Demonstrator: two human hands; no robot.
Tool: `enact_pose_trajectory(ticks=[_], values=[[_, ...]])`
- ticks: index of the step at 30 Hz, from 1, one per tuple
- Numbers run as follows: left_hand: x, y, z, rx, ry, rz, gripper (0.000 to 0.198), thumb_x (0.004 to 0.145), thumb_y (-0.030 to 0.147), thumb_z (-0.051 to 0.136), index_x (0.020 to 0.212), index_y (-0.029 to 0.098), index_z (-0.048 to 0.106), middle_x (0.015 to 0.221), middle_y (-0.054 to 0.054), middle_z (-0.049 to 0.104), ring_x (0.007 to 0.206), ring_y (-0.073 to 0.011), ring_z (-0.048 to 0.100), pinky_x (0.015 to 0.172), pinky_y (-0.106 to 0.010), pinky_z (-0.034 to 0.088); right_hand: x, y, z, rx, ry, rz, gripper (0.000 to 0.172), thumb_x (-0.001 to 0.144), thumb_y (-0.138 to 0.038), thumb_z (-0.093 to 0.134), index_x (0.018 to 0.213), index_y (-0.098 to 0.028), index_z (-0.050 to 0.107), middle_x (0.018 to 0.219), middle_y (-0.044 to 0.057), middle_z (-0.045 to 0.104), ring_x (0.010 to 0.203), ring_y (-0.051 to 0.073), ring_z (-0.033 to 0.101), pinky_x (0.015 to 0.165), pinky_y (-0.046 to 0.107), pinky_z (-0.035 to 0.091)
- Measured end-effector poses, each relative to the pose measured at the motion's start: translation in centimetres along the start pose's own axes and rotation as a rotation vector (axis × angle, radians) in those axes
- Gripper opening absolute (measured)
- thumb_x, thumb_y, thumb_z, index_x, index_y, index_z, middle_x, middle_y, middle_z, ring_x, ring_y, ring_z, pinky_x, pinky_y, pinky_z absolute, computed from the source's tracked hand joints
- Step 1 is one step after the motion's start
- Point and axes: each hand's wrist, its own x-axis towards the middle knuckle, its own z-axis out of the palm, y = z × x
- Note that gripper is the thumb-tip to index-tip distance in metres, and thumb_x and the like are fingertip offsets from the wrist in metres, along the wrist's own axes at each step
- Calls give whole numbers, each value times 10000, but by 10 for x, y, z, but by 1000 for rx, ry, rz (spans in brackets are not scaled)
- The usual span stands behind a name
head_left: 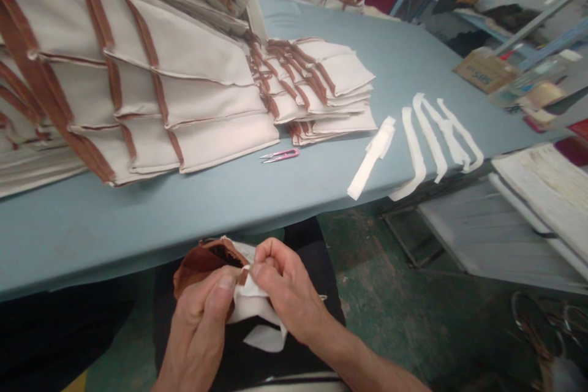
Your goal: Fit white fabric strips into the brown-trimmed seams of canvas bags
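Note:
Low over my lap, below the table edge, my left hand and my right hand pinch a piece of white cloth joined to a brown suede-like piece. My fingertips meet at the seam between the two, and my fingers hide part of it. A tall pile of cream padded panels with brown strips leans on the blue table, beyond my hands. Smaller stacks of similar panels lie to its right. Pink thread snips and white fabric strips rest out of reach of my fingers.
Past the table's right end, a cardboard box and assorted clutter sit on light blue shelving. A grey rack holding a pale stack stands at lower right. A shoe rests on the green floor.

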Motion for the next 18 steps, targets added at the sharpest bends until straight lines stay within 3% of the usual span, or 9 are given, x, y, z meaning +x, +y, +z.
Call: enact_pose_trajectory(ticks=[7,11,18], values=[[-1,-1,-12,-37,-239,2,258,902,440,651,784,218,710,718,12,709,636,-187,634,593,-231,500,2,4,0,-35,-6,8,208,757,-392,592,845,-211,538,646,-66,501,556,91,394,521,221,299],[-10,4,-4,-61,-87,-78,247,878,419,619,794,215,731,706,13,701,651,-189,631,613,-241,507,2,5,0,-33,-28,9,193,760,-385,603,810,-211,536,624,-65,488,560,92,391,523,215,293],[-13,2,0,-55,-4,-45,246,845,392,630,742,199,742,626,11,652,577,-173,587,566,-241,483,2,6,1,5,-58,-15,228,759,-401,650,792,-214,524,590,-85,435,545,85,339,504,210,265]])
